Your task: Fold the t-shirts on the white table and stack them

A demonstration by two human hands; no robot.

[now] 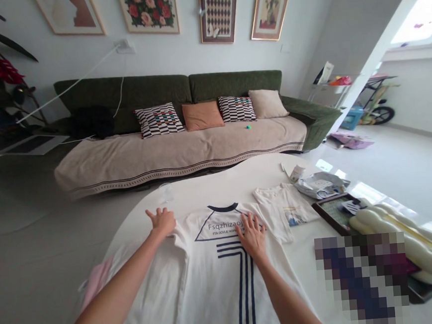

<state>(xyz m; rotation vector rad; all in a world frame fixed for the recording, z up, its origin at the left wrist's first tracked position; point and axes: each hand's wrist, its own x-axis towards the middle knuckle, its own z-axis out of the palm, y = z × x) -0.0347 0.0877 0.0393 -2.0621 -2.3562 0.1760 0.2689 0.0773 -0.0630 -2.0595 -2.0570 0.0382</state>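
A white long-sleeved T-shirt with a dark collar, printed lettering and dark stripes lies spread on the white table. My right hand rests flat on its printed chest, fingers spread. At the shirt's left shoulder, my left hand is open with its fingers apart, touching the fabric by the folded-in sleeve. A smaller white T-shirt with a blue and yellow print lies flat just right of the large one, partly covered by it.
The white table has a rounded edge. To the right are a silvery plastic package, a small white bottle and a dark-rimmed tray under a puffy cream cushion. Pink fabric shows at lower left. Behind stands a green sofa.
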